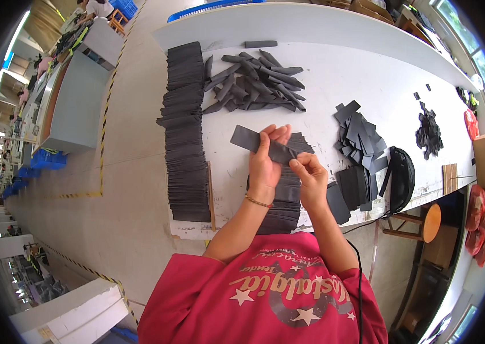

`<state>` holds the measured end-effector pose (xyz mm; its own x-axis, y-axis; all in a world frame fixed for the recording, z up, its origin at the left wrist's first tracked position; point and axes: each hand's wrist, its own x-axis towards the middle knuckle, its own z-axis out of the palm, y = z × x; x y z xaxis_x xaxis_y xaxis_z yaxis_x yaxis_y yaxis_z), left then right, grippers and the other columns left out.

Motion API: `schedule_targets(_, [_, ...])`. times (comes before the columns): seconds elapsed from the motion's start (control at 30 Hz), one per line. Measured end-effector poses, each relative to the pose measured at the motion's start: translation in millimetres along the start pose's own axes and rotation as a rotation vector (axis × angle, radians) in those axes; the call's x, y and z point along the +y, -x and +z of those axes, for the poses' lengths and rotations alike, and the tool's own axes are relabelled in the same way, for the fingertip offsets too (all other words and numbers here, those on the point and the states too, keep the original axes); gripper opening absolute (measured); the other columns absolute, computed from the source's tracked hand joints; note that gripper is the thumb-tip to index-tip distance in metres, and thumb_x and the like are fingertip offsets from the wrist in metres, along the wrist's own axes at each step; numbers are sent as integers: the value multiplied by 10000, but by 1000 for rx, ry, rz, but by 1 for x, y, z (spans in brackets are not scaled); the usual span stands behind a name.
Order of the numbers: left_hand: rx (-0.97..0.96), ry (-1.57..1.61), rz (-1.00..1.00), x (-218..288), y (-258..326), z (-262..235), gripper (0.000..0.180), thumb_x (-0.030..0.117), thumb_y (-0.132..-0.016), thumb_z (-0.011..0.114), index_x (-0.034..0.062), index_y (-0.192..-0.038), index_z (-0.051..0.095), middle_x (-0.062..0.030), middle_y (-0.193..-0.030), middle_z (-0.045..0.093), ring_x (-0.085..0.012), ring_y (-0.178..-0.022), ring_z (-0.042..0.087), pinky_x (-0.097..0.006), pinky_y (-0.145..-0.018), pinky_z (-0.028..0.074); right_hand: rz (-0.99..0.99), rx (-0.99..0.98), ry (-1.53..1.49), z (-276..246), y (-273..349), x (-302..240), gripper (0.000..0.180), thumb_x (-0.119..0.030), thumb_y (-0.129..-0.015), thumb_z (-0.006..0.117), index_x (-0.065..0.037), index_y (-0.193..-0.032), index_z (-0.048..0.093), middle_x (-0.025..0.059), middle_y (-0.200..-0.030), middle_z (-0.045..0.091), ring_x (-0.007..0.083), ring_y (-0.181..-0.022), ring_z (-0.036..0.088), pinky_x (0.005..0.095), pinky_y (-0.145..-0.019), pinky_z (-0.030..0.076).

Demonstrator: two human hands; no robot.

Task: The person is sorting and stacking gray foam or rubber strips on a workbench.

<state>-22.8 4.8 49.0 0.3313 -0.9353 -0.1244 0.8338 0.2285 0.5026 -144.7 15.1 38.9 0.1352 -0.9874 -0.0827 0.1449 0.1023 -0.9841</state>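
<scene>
A dark grey flat strip [251,141] is held above the white table [334,69]. My left hand [266,163] grips the strip near its middle, thumb and fingers wrapped over it. My right hand [310,178] pinches the strip's right end between thumb and fingers. Below my hands lies a stack of similar dark pieces [285,200]. A long overlapping row of dark pieces [186,132] runs down the table's left side.
A loose heap of narrow dark strips [256,83] lies at the back. Grey rectangular pieces [360,137] and a small dark pile [429,133] sit to the right, with a black round object [401,178] near the table edge. A wooden stool [426,222] stands below.
</scene>
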Motion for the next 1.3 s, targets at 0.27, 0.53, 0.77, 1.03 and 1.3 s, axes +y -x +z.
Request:
schedule_targets(0.27, [-37, -12, -34, 8, 5, 13, 359, 299, -998, 500, -23, -1156, 520, -166, -1074, 659, -331, -1158, 579, -454, -1093, 389, 266, -54, -146, 6, -12, -24, 172, -178, -930, 640, -8, -939, 661, 2, -824, 623, 90, -725, 558, 253, -659, 475])
schedule_targets(0.53, [104, 5, 34, 21, -10, -26, 345, 303, -975, 549, -11, -1119, 544, -136, -1063, 644, -289, -1029, 621, -468, -1014, 461, -307, 17, 387, 0, -5, -31, 58, -23, -867, 688, 3, -829, 654, -4, -782, 598, 57, -719, 530, 207, -662, 432])
schedule_targets(0.77, [63, -6, 86, 24, -16, -22, 341, 268, -968, 568, -24, -1144, 540, -152, -1079, 640, -292, -1034, 623, -470, -1007, 470, 75, -71, 109, -1, -6, -16, 88, -40, -881, 672, 25, -919, 627, 45, -815, 653, 75, -793, 594, 220, -690, 471])
schedule_targets(1.03, [52, 25, 199, 50, -37, -49, 330, 265, -974, 553, -22, -1136, 549, -143, -1086, 641, -274, -1044, 623, -435, -1006, 478, 244, -116, -31, -46, -13, -6, 74, -39, -881, 654, 34, -890, 648, 103, -766, 682, 172, -686, 673, 284, -670, 548])
schedule_targets(1.3, [-6, -49, 66, 33, -26, -27, 383, 333, -950, 583, 0, -1139, 564, -132, -1096, 647, -284, -1057, 619, -455, -1012, 466, 130, -116, 107, 4, -17, -25, 247, -36, -885, 657, -2, -1128, 640, 124, -1060, 640, 173, -844, 660, 277, -729, 535])
